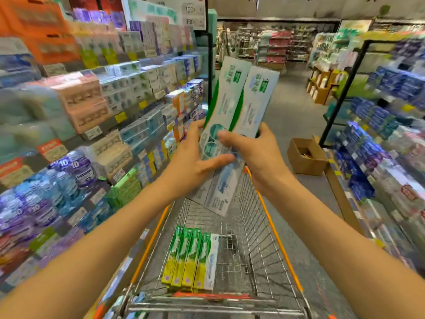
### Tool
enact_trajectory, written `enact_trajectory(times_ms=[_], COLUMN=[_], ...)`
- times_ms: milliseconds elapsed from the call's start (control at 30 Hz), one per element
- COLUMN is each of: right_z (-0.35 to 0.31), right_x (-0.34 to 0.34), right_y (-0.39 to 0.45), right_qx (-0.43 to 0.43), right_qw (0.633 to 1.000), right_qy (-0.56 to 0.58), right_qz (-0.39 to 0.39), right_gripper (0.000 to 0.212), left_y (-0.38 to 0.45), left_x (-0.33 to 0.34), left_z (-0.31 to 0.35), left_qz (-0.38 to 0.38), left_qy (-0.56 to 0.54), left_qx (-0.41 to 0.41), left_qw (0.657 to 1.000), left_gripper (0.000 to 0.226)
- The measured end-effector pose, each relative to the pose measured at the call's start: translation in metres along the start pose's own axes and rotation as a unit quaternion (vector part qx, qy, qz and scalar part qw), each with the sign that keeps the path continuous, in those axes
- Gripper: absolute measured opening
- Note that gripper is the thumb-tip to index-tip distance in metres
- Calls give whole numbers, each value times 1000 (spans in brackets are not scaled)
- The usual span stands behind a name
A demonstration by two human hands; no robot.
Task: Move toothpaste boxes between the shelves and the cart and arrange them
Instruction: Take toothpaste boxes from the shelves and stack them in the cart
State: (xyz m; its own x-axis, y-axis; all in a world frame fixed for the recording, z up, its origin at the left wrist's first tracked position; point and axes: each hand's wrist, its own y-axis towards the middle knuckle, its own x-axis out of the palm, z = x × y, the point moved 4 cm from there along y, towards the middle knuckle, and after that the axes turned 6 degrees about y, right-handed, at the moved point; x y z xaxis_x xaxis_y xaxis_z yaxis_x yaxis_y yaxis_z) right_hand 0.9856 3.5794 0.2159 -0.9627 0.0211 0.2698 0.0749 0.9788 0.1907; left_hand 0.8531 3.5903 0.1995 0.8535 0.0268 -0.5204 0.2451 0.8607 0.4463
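Observation:
Above the wire cart (259, 217) both hands hold long white-and-green toothpaste boxes. My left hand (193, 162) grips the left upright box (227, 93) near its lower end, thumb across the front. My right hand (255, 153) grips the right upright box (257, 97), thumb on its face. A third, pale blue-and-white box (218, 189) slants downward under the hands; which hand carries it is unclear. On the cart floor several green-and-yellow boxes (186, 259) lie side by side, with a white one at their right.
Shelves (119, 107) packed with toothpaste and mouthwash run along the left. More stocked shelves (377, 143) line the right. An open cardboard box (305, 155) sits on the aisle floor ahead right. The cart's handle (213, 298) is at the bottom.

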Motion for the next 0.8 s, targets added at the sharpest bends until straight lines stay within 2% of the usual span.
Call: enact_trajectory(times_ms=[100,200,300,367,433,633,800], right_z=[22,52,86,109,132,196,251], right_x=[-13,-30,-40,-42,-43,-63,-94], right_y=[24,48,67,76,83,106,113], right_qx=[14,44,84,112,141,212,262], right_qw=[1000,998,994,990,985,972,958], right_qy=[-14,-28,-51,-61,-66,-78,-98], right_qz=[-24,-27,-42,-60,-79,-59,-58], right_gripper=[39,45,43,37,39,53,55], left_y=[18,32,34,31,27,30,18], left_x=[18,39,62,72,82,122,162], left_z=[-27,-55,-84,-112,-139,-206,-247], left_qz=[-9,-38,-65,-69,-96,-156,-182], left_qy=[-58,-84,-123,-139,-142,-180,-177], left_qx=[-50,-78,-108,-160,-194,-261,-303], left_qw=[997,993,984,975,966,936,919], left_gripper=[60,58,70,91,104,97,109])
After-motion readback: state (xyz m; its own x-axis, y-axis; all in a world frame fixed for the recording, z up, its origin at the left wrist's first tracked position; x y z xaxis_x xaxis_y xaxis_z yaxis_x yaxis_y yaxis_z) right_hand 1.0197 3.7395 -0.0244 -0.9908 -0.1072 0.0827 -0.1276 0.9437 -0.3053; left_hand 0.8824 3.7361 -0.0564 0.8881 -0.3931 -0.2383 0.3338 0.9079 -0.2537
